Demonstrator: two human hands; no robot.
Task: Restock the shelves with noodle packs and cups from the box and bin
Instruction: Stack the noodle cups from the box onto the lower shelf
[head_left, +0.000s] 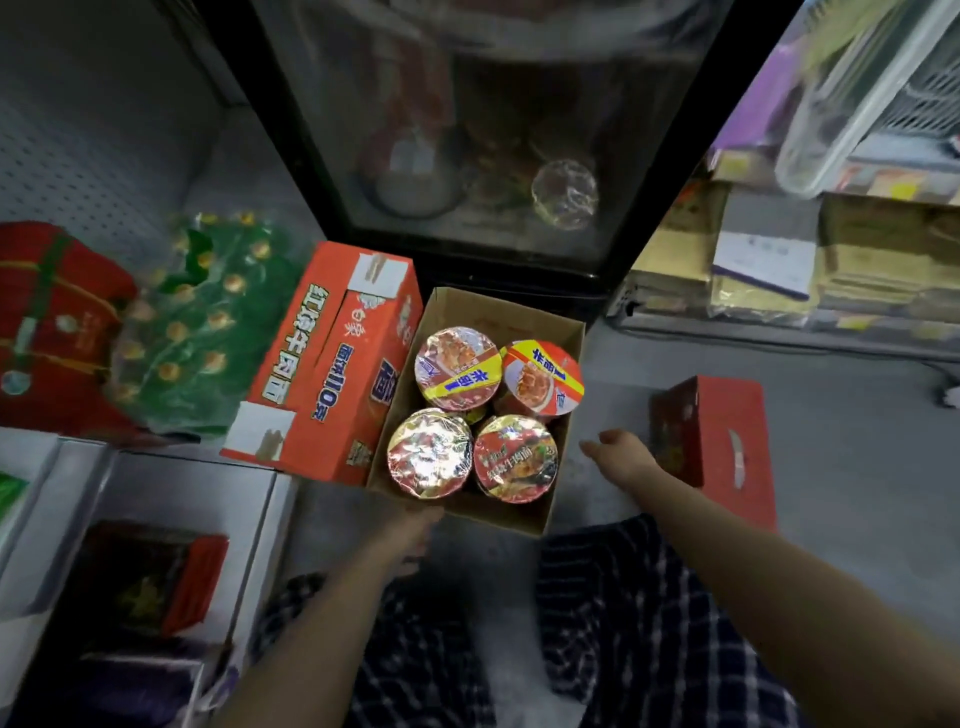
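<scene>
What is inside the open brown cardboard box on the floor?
The cardboard box holds four noodle cups seen lid-up, two by two, filling most of it. Whether more cups lie under them cannot be seen; the lids cover everything below.

The left hand (415, 535) fingers hide under the brown box (563, 384) edge.

Dim, soft, blurry wide-angle view; glare on foil cup lids (430, 451), edges warped.
</scene>
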